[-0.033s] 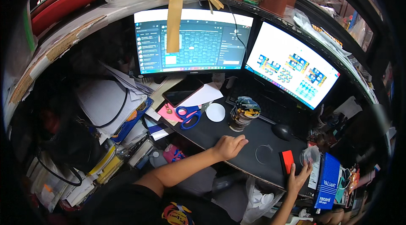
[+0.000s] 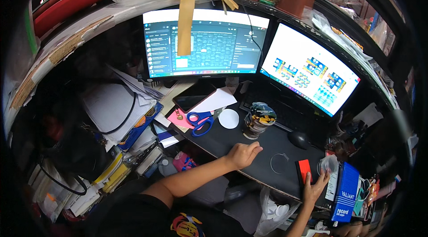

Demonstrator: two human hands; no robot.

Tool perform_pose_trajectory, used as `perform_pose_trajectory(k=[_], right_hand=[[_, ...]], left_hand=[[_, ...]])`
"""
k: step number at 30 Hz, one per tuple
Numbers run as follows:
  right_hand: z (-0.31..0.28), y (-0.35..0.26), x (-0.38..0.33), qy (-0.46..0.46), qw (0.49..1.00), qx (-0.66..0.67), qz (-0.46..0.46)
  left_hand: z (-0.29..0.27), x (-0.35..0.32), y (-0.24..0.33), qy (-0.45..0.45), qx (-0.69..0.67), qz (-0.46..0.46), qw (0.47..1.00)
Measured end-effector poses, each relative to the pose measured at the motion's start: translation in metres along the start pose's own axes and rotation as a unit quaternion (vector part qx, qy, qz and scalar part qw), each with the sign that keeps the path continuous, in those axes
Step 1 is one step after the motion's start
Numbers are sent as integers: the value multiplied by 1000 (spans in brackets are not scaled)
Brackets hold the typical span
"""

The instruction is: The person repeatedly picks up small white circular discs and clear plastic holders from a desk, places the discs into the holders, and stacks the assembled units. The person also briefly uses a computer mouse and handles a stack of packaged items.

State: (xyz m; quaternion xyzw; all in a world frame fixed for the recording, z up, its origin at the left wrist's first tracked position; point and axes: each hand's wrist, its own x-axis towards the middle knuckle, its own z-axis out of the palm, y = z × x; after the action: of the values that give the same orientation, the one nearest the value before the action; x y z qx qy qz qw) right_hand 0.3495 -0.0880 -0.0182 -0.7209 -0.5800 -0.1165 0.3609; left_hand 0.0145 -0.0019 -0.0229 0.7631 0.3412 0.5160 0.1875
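Note:
My left hand (image 2: 244,155) is closed above the front of the black desk; whatever may be between its fingers is hidden. Just beyond it stands a leaning stack of round printed pieces (image 2: 259,119). A clear ring (image 2: 279,163) lies flat on the desk between my hands. My right hand (image 2: 315,187) has its fingers apart at the right side. Its fingertips reach a stack of clear round discs (image 2: 328,164), and I cannot tell if they touch. Left of those fingers is a red and black block (image 2: 305,170). A white disc (image 2: 228,119) lies left of the printed stack.
Blue-handled scissors (image 2: 200,123) and a phone (image 2: 194,96) lie at the desk's left. A mouse (image 2: 298,140) sits below two monitors (image 2: 205,43). A blue record book (image 2: 346,192) is at the right edge. Below the desk edge hangs a plastic bag (image 2: 278,212) with white discs.
The whole view has shifted very slightly. Both hands and the things on the desk stay in place.

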Motion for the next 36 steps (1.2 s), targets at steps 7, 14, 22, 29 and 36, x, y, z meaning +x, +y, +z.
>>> perform_pose_trajectory(k=[7, 14, 22, 29, 36], right_hand=[[33, -23, 17, -25, 998, 11, -49], [43, -32, 20, -79, 986, 149, -14], [12, 10, 12, 149, 988, -9, -27], [11, -23, 7, 56, 996, 58, -48], [4, -35, 10, 40, 998, 43, 10]], left_hand=[[2, 3, -5, 67, -32, 27, 997], [-6, 3, 0, 6, -22, 80, 997], [1, 19, -4, 23, 10, 54, 998], [6, 24, 10, -39, 47, 121, 991], [46, 26, 50, -116, 137, 80, 981]])
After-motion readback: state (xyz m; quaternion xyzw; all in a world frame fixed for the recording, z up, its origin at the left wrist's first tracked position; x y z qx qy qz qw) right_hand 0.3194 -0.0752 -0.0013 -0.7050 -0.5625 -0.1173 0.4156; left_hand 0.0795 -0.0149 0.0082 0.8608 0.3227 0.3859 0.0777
